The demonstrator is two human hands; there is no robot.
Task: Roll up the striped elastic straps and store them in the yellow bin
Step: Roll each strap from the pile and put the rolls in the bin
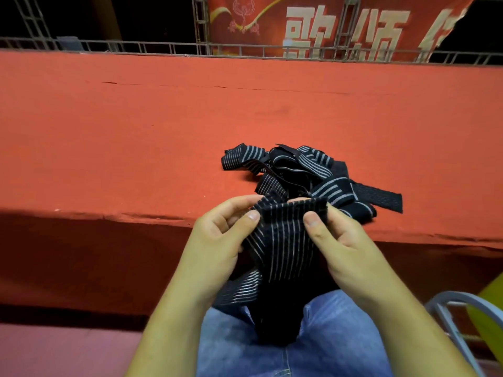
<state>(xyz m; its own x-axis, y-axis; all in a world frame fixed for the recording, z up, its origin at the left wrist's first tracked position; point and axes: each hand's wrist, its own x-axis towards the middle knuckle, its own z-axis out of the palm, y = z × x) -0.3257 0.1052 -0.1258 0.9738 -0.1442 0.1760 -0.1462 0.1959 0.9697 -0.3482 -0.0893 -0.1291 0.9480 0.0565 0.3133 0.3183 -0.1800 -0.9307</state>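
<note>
While the top end of one striped strap (284, 240) is pinched between both thumbs and the fingers behind it, just below the frame's centre, the roll has not yet begun. The left hand (215, 240) clamps the strap's left edge and the right hand (348, 243) its right edge. The rest hangs down onto the jeans (313, 349) at the bottom centre. To roll well, I judge the end should be folded over squarely, edges level, then turned tightly with the thumbs. Light tension on the hanging tail should stop the elastic springing loose or skewing. The pile of straps (299, 170) lies tangled on the red ledge (136, 131), right of centre, just above the hands. A yellow shape at the lower right edge, probably the yellow bin (490, 322), sits beside a grey chair frame (449, 300).
</note>
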